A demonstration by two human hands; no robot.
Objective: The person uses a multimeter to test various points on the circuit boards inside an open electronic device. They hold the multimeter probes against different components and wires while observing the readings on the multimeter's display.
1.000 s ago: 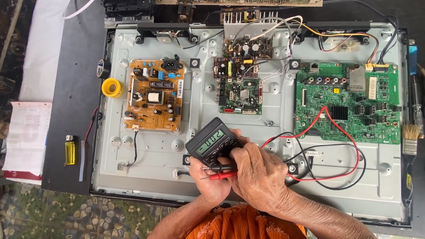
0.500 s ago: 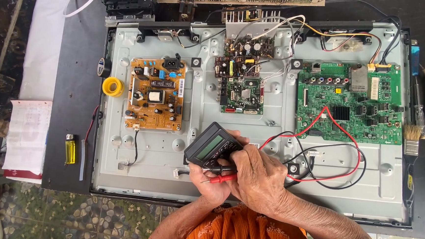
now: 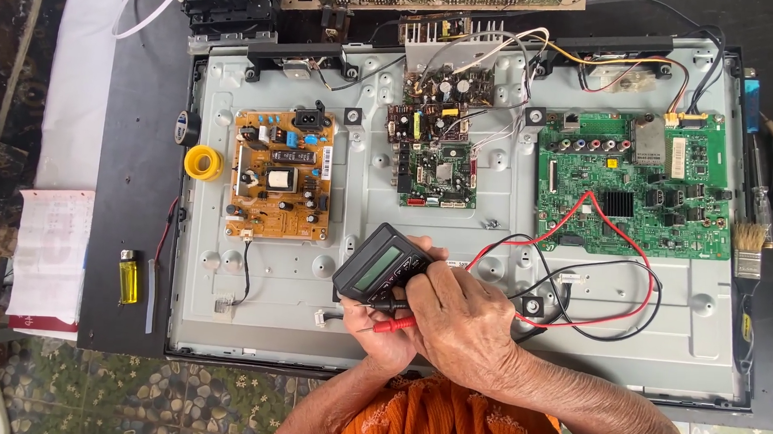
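Both hands are bunched at the panel's near edge: right hand (image 3: 461, 315) clamped on the meter (image 3: 382, 266), left hand (image 3: 379, 337) underneath pinching the probes (image 3: 388, 315), tips pointing left.

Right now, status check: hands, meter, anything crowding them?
Both hands on the black multimeter: left hand underneath with the red and black probes, right hand over its lower end. Red and black leads loop across the metal chassis alongside.

Matt grey metal chassis (image 3: 454, 275) — dark plastic multimeter (image 3: 381, 266).
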